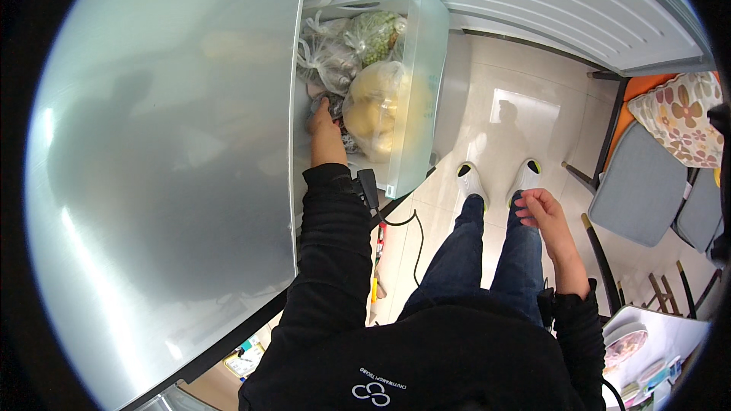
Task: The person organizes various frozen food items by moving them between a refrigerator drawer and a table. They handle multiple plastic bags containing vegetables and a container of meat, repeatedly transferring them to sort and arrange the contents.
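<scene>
My left hand [324,120] reaches down into a pulled-out freezer drawer [420,91] with a pale translucent front. It touches a dark plastic-wrapped package [331,104]; most of its fingers are hidden, so I cannot tell whether they grip it. Right beside the hand lies a clear bag of pale yellow food pieces [377,108]. Behind these sit a knotted clear bag with greyish contents [328,63] and a bag of green peas or beans [374,34]. My right hand [539,208] hangs empty above my right leg, fingers loosely curled and apart.
A ribbed refrigerator door [548,0] stands open ahead; a large shiny panel [171,142] fills the left. On the right are a chair with a grey seat pad [637,182], a floral cushion [682,114] and a white table [674,325]. A cable [420,240] hangs from my left wrist.
</scene>
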Demonstrator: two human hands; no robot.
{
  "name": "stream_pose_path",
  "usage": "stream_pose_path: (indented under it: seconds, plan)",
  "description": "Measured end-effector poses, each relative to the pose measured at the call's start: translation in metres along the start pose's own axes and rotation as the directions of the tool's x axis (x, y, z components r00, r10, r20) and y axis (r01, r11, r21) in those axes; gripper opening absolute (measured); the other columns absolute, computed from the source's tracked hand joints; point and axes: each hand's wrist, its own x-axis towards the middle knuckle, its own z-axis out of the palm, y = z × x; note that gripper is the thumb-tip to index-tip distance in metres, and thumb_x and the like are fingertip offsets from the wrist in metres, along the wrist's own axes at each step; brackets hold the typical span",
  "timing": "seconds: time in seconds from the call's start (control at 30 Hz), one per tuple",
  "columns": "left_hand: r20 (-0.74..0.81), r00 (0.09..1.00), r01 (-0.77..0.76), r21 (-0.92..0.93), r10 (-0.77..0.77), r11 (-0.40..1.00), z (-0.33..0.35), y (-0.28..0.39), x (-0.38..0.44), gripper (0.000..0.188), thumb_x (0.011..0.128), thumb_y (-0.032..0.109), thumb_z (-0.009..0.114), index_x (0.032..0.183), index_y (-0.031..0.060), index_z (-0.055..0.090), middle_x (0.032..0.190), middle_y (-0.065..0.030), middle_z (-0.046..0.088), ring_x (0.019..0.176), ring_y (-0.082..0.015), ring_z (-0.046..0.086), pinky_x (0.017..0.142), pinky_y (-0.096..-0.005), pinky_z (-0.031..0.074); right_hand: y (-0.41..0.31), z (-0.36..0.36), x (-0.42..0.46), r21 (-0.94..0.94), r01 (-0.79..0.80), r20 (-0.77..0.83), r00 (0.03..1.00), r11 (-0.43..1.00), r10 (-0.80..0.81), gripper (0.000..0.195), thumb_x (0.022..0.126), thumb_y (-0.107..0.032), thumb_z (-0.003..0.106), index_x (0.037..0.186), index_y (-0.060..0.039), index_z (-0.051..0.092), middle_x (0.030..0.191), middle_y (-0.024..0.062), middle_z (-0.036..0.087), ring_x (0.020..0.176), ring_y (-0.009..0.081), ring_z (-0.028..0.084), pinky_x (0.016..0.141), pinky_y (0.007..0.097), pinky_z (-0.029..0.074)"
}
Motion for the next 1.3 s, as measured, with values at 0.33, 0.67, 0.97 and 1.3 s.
stream_pose_path:
  seconds: [0.33, 0.67, 0.97, 1.3]
  plan:
    - [0.262, 0.899, -0.378, 0.052, 0.352, 0.925, -0.036, -0.021, -0.104, 0.059, 0.084, 0.011, 0.059, 0.135, -0.0009, 0.034, 0.138, -0.0195, 0.034, 0.125, -0.0308, 0.038, 0.1, -0.0412, 0.035, -0.006, -0.008, 0.008, -0.019, 0.015, 0.04, 0.999, 1.0, -0.015, 0.026, 0.095, -0.029, 0.05, 0.108, -0.0078, 0.056, 0.099, 0.0041, 0.063, 0.084, 0.0117, 0.059, 0.073, 0.0247, 0.047]
    - [0.774, 0.14, -0.99, 0.105, 0.618, 0.094, -0.068, -0.047, -0.21, 0.052, 0.096, 0.03, 0.041, 0.14, 0.0031, 0.031, 0.144, -0.0207, 0.03, 0.136, -0.0346, 0.023, 0.111, -0.047, 0.013, -0.069, 0.075, 0.117, -0.208, 0.34, 0.395, 0.887, 0.917, -0.239, 0.056, 0.093, -0.035, 0.053, 0.14, -0.0146, 0.032, 0.127, 0.0139, 0.048, 0.105, 0.0218, 0.055, 0.086, 0.0332, 0.047]
    - [0.92, 0.265, -0.964, 0.254, 0.289, 0.077, -0.002, -0.012, -0.173, 0.05, 0.099, 0.036, 0.027, 0.139, 0.0081, 0.038, 0.149, -0.0088, 0.028, 0.141, -0.0285, 0.013, 0.113, -0.0486, 0.002, -0.056, 0.137, 0.158, -0.128, 0.667, 0.303, 0.731, 0.734, -0.611, 0.071, 0.092, -0.043, 0.049, 0.145, -0.0054, 0.02, 0.144, 0.0248, 0.028, 0.133, 0.0365, 0.029, 0.109, 0.0404, 0.025]
    - [0.875, 0.473, -0.747, 0.336, 0.103, 0.574, 0.003, 0.016, -0.147, 0.068, 0.097, 0.049, 0.03, 0.145, 0.0019, 0.018, 0.152, -0.0112, 0.019, 0.14, -0.0231, 0.017, 0.113, -0.0363, 0.011, -0.002, 0.093, 0.114, -0.448, 0.536, 0.289, 0.844, 0.715, -0.451, 0.048, 0.09, -0.043, 0.047, 0.117, -0.0036, 0.057, 0.117, 0.0191, 0.058, 0.109, 0.0352, 0.054, 0.093, 0.0427, 0.042]
